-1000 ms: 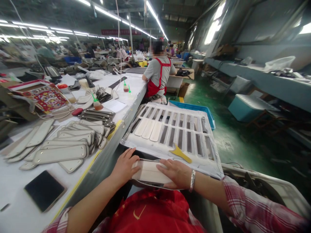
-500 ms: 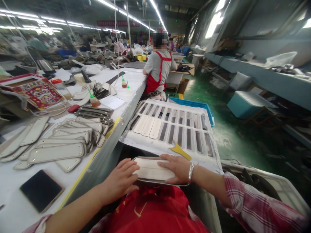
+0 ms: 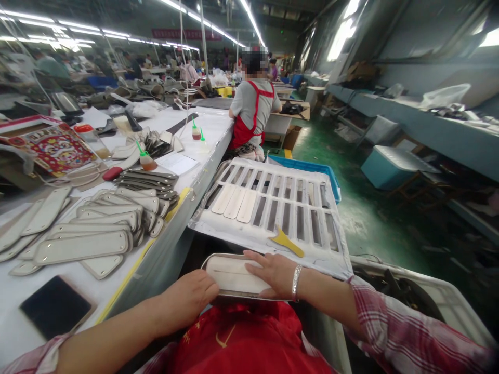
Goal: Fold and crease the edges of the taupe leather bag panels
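Note:
A pale oblong panel with rounded ends lies in front of my red apron, within a thin dark rim. My left hand is closed at the panel's left end, its fingertips bent together against the edge. My right hand, with a silver bracelet at the wrist, rests flat over the right part, fingers stretched out. Just beyond, a white slatted rack carries three similar pale panels side by side and a yellow fork-ended tool.
On the white worktable at left are piled riveted grey panels, a dark phone-like slab and green-tipped glue bottles. A co-worker sits ahead. A blue bin stands behind the rack; a pale crate is at right.
My left hand's fingers have gone from spread to bent and closed at the panel's left end. The right hand stays flat on it. The view has shifted slightly.

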### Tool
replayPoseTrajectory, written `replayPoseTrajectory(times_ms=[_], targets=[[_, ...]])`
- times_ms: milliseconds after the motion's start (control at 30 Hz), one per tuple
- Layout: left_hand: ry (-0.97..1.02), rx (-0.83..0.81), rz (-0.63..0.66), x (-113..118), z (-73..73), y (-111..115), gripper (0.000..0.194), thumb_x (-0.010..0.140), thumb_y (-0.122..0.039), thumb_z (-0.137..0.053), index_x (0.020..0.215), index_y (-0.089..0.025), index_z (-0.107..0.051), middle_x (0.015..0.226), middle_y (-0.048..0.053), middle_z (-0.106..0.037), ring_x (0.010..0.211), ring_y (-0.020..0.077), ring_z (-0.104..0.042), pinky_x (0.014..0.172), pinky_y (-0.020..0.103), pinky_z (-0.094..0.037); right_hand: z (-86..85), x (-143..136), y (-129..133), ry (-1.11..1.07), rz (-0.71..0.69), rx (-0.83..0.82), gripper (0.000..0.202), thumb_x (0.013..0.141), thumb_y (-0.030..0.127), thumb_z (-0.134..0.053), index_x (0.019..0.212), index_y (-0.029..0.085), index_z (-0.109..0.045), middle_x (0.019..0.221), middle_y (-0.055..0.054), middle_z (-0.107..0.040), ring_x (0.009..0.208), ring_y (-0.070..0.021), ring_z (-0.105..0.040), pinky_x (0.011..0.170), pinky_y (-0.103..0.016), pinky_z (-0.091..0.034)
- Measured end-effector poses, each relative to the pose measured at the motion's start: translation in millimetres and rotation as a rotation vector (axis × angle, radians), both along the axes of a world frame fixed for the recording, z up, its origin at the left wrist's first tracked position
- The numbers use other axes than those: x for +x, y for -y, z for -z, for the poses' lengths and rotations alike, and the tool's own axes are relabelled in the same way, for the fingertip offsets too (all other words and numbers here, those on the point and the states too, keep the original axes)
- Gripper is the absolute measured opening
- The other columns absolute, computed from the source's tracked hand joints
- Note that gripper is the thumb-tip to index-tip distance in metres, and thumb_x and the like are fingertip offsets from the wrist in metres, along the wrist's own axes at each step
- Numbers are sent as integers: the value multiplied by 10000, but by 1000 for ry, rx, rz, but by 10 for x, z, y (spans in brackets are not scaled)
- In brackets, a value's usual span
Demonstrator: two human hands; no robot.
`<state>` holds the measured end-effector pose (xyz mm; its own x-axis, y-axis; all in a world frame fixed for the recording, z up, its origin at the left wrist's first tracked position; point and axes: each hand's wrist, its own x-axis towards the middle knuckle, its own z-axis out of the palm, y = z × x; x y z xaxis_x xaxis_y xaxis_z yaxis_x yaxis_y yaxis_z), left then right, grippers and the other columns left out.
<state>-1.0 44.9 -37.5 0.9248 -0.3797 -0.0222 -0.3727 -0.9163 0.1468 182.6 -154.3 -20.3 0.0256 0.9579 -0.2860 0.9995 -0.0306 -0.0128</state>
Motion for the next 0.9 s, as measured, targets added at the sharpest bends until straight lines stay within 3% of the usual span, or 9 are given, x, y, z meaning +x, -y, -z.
replayPoseTrajectory(times_ms=[167, 267, 333, 433, 533, 633, 700, 800, 900], targets=[[-112, -5, 100, 139, -190, -10, 93, 812, -192, -435, 795, -191, -527, 724, 26, -583, 680, 184, -562, 644, 285, -425, -63, 36, 163, -57, -38, 22, 672, 673, 438, -620, 1291, 319, -384, 1423, -86, -230, 890, -255, -517, 710, -390, -434], [-134, -79, -29, 255, -269, 48, 293, 807, -345, -471, 1064, -205, -484, 1002, 61, -579, 829, 208, -590, 699, 293, -452, -74, 25, 132, -71, -84, 20, 705, 639, 408, -649, 1287, 284, -401, 1411, -100, -253, 887, -262, -514, 716, -396, -437], [-145, -103, -118, 325, -234, 122, 483, 747, -431, -536, 1166, -220, -423, 1162, 88, -508, 912, 241, -583, 731, 320, -462, -75, 29, 96, -98, -104, 19, 711, 624, 386, -669, 1278, 271, -417, 1411, -106, -248, 923, -271, -507, 760, -410, -431], [-183, -106, -179, 368, -101, 223, 583, 651, -485, -612, 1155, -241, -450, 1222, 101, -471, 901, 267, -595, 724, 343, -473, -83, 105, 134, -245, -64, 56, 636, 636, 364, -678, 1231, 278, -473, 1423, -89, -221, 1043, -279, -471, 866, -422, -394], [-184, -122, -209, 332, 34, 257, 646, 629, -474, -626, 1209, -273, -423, 1278, 107, -433, 889, 272, -609, 726, 354, -480, -102, 277, 337, -521, 207, 169, 537, 748, 332, -569, 1262, 253, -433, 1382, -106, -291, 1050, -233, -502, 884, -385, -413], [-158, -136, -186, 293, 151, 241, 637, 639, -430, -627, 1226, -284, -427, 1294, 112, -433, 878, 277, -616, 736, 380, -484, -86, 446, 635, -783, 766, 181, 510, 824, 242, -412, 1323, 260, -308, 1155, -110, -516, 699, -142, -614, 651, -337, -521], [-121, -146, -136, 294, 218, 217, 612, 641, -422, -636, 1208, -268, -462, 1259, 117, -474, 897, 283, -607, 742, 384, -485, -36, 496, 812, -974, 1047, 42, 577, 797, 205, -430, 1339, 246, -240, 926, -66, -598, 513, -115, -588, 493, -295, -520], [-31, -134, -50, 316, 287, 144, 561, 667, -467, -622, 1174, -255, -510, 1176, 106, -549, 978, 290, -567, 790, 382, -467, 82, 478, 955, -1212, 1134, -169, 645, 752, 177, -483, 1335, 188, -209, 662, 8, -581, 419, -116, -559, 398, -242, -488], [80, -64, 21, 292, 305, 26, 566, 714, -525, -561, 1227, -303, -471, 1221, 78, -536, 1056, 285, -524, 878, 403, -419, 209, 437, 975, -1302, 1122, -194, 598, 771, 222, -490, 1314, 211, -240, 590, 37, -555, 395, -109, -551, 373, -209, -469]])
